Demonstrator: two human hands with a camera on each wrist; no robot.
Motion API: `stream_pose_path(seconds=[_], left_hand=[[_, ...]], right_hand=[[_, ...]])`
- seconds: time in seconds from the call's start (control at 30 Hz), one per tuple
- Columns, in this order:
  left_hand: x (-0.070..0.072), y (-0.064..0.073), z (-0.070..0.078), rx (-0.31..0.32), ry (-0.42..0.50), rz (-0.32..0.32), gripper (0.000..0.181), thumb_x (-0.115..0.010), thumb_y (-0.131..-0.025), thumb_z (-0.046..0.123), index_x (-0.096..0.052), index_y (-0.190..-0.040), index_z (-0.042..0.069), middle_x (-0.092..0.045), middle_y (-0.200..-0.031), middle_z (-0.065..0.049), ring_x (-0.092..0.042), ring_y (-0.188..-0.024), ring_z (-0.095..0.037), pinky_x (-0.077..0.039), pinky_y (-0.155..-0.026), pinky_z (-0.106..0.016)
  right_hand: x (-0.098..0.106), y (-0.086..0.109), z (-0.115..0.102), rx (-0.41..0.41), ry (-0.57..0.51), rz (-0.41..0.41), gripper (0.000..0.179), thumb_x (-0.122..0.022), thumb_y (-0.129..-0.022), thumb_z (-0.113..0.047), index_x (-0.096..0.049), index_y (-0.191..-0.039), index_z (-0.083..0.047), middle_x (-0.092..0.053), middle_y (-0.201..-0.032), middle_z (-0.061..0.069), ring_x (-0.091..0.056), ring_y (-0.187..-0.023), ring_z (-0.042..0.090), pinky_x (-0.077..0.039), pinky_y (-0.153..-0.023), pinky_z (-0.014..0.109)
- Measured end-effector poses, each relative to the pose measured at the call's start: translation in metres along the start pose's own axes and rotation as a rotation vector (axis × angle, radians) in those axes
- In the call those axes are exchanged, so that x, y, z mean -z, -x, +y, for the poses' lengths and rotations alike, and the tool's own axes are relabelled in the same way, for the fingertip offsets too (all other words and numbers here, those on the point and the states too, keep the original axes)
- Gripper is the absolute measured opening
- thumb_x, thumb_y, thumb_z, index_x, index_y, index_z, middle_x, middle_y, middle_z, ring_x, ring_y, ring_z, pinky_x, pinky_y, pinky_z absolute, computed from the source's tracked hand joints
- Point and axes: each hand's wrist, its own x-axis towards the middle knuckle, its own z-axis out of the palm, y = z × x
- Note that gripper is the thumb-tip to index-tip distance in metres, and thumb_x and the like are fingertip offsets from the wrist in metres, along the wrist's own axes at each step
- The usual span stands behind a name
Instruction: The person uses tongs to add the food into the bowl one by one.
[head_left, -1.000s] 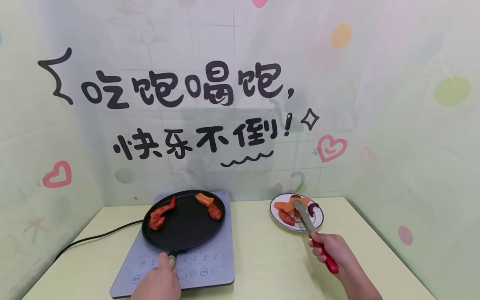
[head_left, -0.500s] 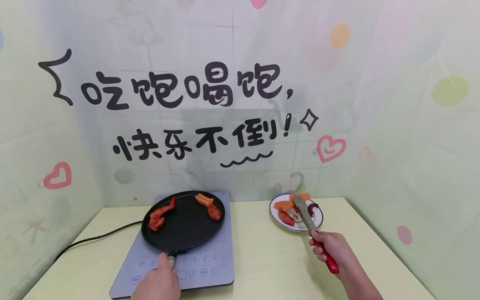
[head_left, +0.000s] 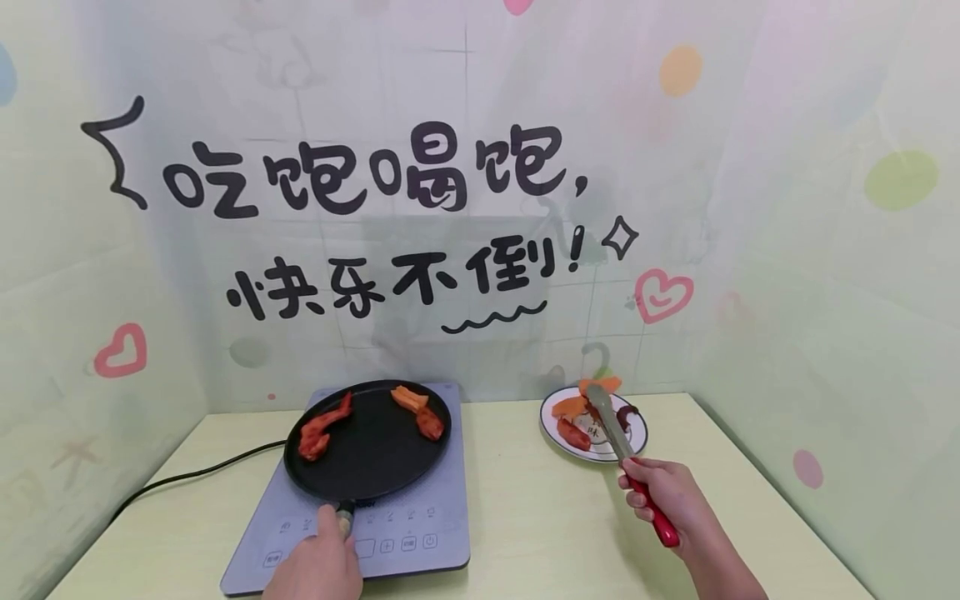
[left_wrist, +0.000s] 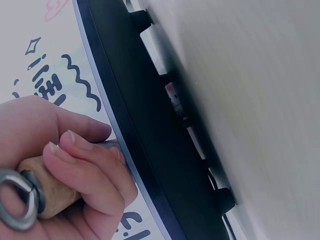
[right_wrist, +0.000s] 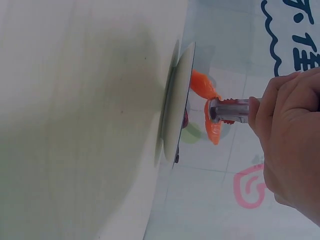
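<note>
My left hand (head_left: 318,562) grips the wooden handle (left_wrist: 57,187) of a round black frying pan (head_left: 367,450), its fingers curled round it. My right hand (head_left: 663,496) holds red-handled metal tongs (head_left: 612,429) over a white plate (head_left: 550,430) on the right. At the tongs' tips is an orange food piece (right_wrist: 213,129), raised off the plate in the right wrist view. Other food stays on the plate: an orange piece (head_left: 568,407), a reddish piece (head_left: 573,434) and a dark curled piece (head_left: 626,417). The tongs hide part of the plate.
The pan sits on a grey induction cooker (head_left: 442,525) with a black cord (head_left: 202,472) running left. In the pan lie a red wing-like piece (head_left: 315,437), an orange strip (head_left: 409,398) and a reddish piece (head_left: 430,423). A printed curtain (head_left: 480,358) stands behind the table (head_left: 525,533).
The tongs and the orange piece at their tips have risen slightly above the plate's far side. The left hand and pan have stayed in place.
</note>
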Motion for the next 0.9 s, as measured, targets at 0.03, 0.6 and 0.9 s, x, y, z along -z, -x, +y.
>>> stream_pose_path(seconds=[0.03,0.6,0.9], left_hand=[[0.000,0.000,0.001,0.002,0.001,-0.003,0.038,-0.060,-0.107,0.022,-0.042,-0.123,-0.007,-0.057,-0.073,-0.012,-0.055,-0.062,-0.026,-0.041,-0.063,-0.041],[0.000,0.000,0.000,-0.002,0.002,0.000,0.041,-0.060,-0.106,0.022,-0.042,-0.127,-0.008,-0.058,-0.073,-0.012,-0.056,-0.062,-0.026,-0.042,-0.062,-0.041],[0.002,0.001,0.001,-0.007,0.002,-0.008,0.041,-0.059,-0.107,0.022,-0.042,-0.128,-0.009,-0.057,-0.073,-0.012,-0.056,-0.062,-0.026,-0.042,-0.063,-0.041]], right_hand=[[0.000,0.000,0.000,0.003,0.003,0.000,0.038,-0.052,-0.111,-0.015,-0.050,-0.136,0.013,-0.064,-0.085,0.003,-0.045,-0.060,0.003,-0.037,-0.050,0.014],[-0.019,0.010,-0.008,0.033,0.081,-0.008,0.034,-0.056,-0.111,-0.019,-0.058,-0.132,0.008,-0.065,-0.083,0.005,-0.046,-0.056,0.008,-0.041,-0.049,0.018],[-0.033,0.013,-0.008,0.066,0.150,-0.044,0.027,-0.059,-0.108,-0.015,-0.063,-0.124,0.006,-0.066,-0.081,0.006,-0.047,-0.052,0.010,-0.042,-0.046,0.022]])
